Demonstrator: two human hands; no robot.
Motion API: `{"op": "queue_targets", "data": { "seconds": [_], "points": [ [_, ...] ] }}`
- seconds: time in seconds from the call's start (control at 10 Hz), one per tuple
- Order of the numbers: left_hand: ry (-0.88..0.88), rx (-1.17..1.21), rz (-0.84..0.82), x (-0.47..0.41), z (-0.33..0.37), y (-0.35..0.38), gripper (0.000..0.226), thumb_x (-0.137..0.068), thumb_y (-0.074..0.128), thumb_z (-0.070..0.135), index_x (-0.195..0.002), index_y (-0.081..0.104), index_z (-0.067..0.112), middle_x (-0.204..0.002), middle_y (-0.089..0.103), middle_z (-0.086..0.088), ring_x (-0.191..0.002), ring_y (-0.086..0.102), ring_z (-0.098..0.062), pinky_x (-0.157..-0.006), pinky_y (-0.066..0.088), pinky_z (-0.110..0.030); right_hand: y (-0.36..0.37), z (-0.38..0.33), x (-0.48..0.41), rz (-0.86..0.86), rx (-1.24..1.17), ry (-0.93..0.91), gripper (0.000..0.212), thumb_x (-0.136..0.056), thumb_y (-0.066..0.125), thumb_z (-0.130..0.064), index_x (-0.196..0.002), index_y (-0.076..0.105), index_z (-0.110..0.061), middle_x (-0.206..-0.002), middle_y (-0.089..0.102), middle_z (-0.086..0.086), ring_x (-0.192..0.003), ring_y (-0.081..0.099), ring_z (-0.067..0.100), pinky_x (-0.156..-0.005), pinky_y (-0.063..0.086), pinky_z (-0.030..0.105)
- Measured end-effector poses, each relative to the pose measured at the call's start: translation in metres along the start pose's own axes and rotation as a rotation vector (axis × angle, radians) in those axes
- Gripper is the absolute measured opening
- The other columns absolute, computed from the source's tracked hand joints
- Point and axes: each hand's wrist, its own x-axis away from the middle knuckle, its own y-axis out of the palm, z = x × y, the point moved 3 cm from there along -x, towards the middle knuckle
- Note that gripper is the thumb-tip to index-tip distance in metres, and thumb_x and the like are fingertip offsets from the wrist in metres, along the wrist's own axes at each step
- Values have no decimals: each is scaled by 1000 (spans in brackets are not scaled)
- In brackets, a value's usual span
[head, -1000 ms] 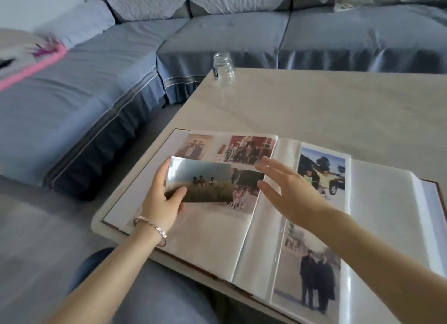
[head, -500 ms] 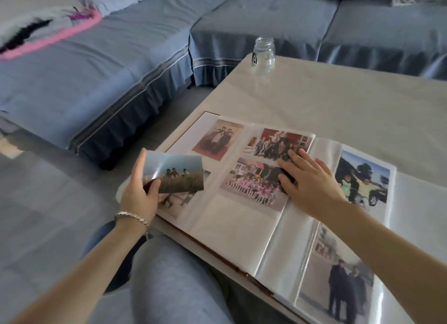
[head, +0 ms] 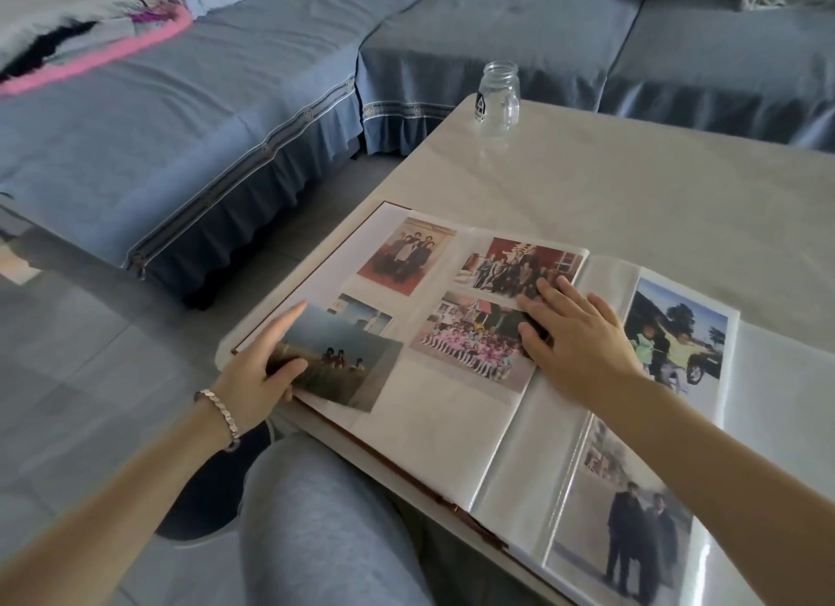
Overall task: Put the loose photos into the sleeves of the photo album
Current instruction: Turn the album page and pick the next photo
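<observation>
The loose photo (head: 343,357) sits at 3 o'clock from the left hand (head: 257,379), which pinches its left edge. The thumb lies across the print's face, the index finger runs straight along the upper left corner toward 1 o'clock, and the other fingers are hidden beneath. A bracelet (head: 221,413) circles that wrist.

From the right hand (head: 578,341) the print lies at 9 o'clock, well apart, with a sleeved class picture (head: 465,341) between them. The right hand rests flat on the left page of the photo album (head: 443,438) near the fold, its fingers straight and slightly spread. Its fingertips lie over the class picture and over a group shot before a red wall (head: 510,266).

The loose photo lies over the 8 o'clock quarter of that left page, turned a little clockwise. It covers most of a sleeved picture (head: 366,311) at its 12 o'clock. Whether it touches the page I cannot tell.

It is a landscape print with pale hazy sky above and dark grass below. A few small figures stand in its middle.

The album lies open at the near left corner of a pale table (head: 632,189). A glass jar (head: 499,97) stands at the table's 11 o'clock corner.
</observation>
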Motion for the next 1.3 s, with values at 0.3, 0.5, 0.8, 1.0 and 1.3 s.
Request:
{"op": "queue_targets", "data": {
  "seconds": [0.3,0.5,0.8,1.0,1.3],
  "points": [
    [-257,193,-176,-5,-2,-12,49,-94,44,1,-128,35,35,-83,61,-18,-46,61,-16,-40,48,-20,0,-1,0,-2,4,-3,49,-99,21,-43,-147,23,-33,-157,8,-7,-144,-5,8,-115,-5,30],
    [-213,28,-75,-13,10,0,21,-93,49,6,-104,62,20,-83,65,-2,-52,65,-13,-46,52,-20,-1,-3,0,0,1,-5,48,-99,22,-43,-146,24,-33,-157,9,-7,-144,-4,9,-114,-4,30],
    [-269,-98,-151,-18,16,0,14,-82,66,3,-79,66,17,-78,65,1,-62,63,-16,-55,52,-19,1,-2,0,2,-10,-6,48,-99,22,-43,-146,25,-33,-157,9,-7,-144,-4,9,-115,-5,32],
    [-368,68,-266,-7,31,11,18,-79,68,-3,-81,67,15,-85,68,-1,-73,64,-22,-48,51,-16,0,-2,1,5,-16,-8,47,-99,22,-42,-146,25,-33,-157,10,-7,-144,-4,9,-115,-5,32],
    [-361,34,-286,1,51,27,11,-88,61,14,-78,65,14,-72,64,-4,-60,60,-10,-52,51,-14,0,-2,1,4,-14,-15,47,-99,21,-42,-146,24,-33,-157,11,-7,-144,-4,10,-115,-5,33]
  ]
}}
